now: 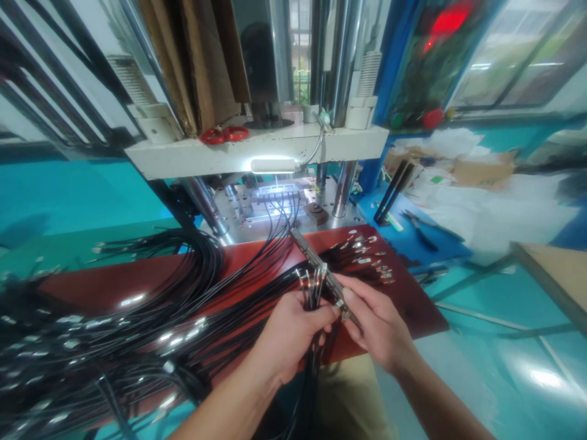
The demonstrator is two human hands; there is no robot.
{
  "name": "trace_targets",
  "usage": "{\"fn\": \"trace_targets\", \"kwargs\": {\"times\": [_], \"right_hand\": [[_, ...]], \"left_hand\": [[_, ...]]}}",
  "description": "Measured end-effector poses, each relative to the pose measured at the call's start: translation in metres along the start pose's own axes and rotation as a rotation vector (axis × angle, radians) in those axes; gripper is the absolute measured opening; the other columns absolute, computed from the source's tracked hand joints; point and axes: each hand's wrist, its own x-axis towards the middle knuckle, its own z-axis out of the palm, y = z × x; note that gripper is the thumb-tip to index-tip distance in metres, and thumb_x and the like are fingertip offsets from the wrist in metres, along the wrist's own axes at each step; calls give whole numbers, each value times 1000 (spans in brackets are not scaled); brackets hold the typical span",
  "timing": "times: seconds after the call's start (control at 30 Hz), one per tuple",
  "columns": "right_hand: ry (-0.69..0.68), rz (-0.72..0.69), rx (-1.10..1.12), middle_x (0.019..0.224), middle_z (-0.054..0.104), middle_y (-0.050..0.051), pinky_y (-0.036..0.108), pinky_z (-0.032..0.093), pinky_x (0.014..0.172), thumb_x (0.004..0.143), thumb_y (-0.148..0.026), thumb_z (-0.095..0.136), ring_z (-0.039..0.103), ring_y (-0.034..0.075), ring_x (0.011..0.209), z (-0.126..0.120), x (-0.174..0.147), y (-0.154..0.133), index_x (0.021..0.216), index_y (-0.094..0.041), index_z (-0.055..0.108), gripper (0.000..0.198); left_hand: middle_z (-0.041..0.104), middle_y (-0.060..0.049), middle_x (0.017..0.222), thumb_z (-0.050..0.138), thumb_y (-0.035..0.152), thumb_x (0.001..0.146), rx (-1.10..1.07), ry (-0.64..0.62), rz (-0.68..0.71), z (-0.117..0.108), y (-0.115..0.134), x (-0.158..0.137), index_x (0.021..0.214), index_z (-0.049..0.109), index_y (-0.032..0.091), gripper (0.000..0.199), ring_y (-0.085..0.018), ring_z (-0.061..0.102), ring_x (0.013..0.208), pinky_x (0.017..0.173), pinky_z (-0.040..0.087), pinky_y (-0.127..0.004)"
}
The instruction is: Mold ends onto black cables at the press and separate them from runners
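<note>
My left hand (293, 330) is closed around a small bunch of black cables (313, 299), their stripped, coppery and silvery ends pointing up. One of its fingertips reaches the edge of a long dark metal bar (316, 260), which looks like a mould insert. My right hand (378, 321) grips the bar's near end between thumb and fingers. The bar slants up and away to the left, with its far end over the red board (353, 348). Silvery tips lie right at the bar's side; whether they sit in its slots I cannot tell.
Behind the board stands a press with a lit lower plate (277, 205), cables running out of it. Red-handled scissors (224, 134) rest on its white crossbeam (183, 156). Many black cables (192, 275) cover the left side. Pliers (424, 232) lie on a blue surface at right.
</note>
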Motion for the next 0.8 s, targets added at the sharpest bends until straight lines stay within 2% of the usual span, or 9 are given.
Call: {"fn": "trace_targets", "kwargs": {"times": [0.13, 0.23, 0.4, 0.5, 0.67, 0.8], "right_hand": [[-5, -62, -62, 64, 50, -3, 17, 28, 35, 90, -45, 56, 38, 4, 41, 1, 0, 3, 124, -18, 60, 43], [-8, -60, -58, 65, 50, -2, 17, 29, 36, 90, -44, 56, 39, 5, 42, 1, 3, 7, 123, -19, 61, 42], [28, 2, 161, 51, 41, -7, 15, 20, 33, 91, -42, 56, 30, 4, 37, -6, 8, 14, 127, -19, 58, 42], [54, -2, 241, 50, 41, -7, 16, 20, 34, 91, -38, 58, 29, 4, 38, -8, 10, 15, 125, -18, 59, 39], [60, 21, 276, 52, 44, -6, 16, 19, 35, 90, -37, 59, 30, 4, 39, -9, 10, 13, 125, -18, 59, 40], [54, 33, 272, 52, 43, -6, 17, 19, 36, 90, -37, 60, 30, 4, 39, -8, 9, 12, 128, -18, 58, 43]], "left_hand": [[54, 2, 60, 69, 26, 76, -47, -23, 14, -1, -1, 1, 75, 56, 14, 18, -7, 43, 47, 46, 30, -21], [55, 1, 61, 70, 26, 76, -75, -31, 15, -3, -1, 1, 77, 57, 13, 19, -7, 44, 48, 48, 33, -21], [58, -1, 65, 72, 29, 79, -138, -11, 69, -5, 5, -2, 79, 60, 11, 22, -9, 52, 57, 58, 42, -22], [55, 1, 65, 73, 25, 79, -276, 8, 121, -10, 9, -4, 83, 61, 12, 18, -8, 50, 58, 59, 43, -20], [55, -2, 79, 63, 25, 87, -602, -101, 39, -21, 10, -4, 106, 63, 10, 24, -9, 54, 70, 65, 48, -23], [57, -4, 80, 62, 20, 88, -652, -113, 5, -23, 7, -2, 102, 64, 11, 17, -11, 57, 71, 65, 50, -24]]}}
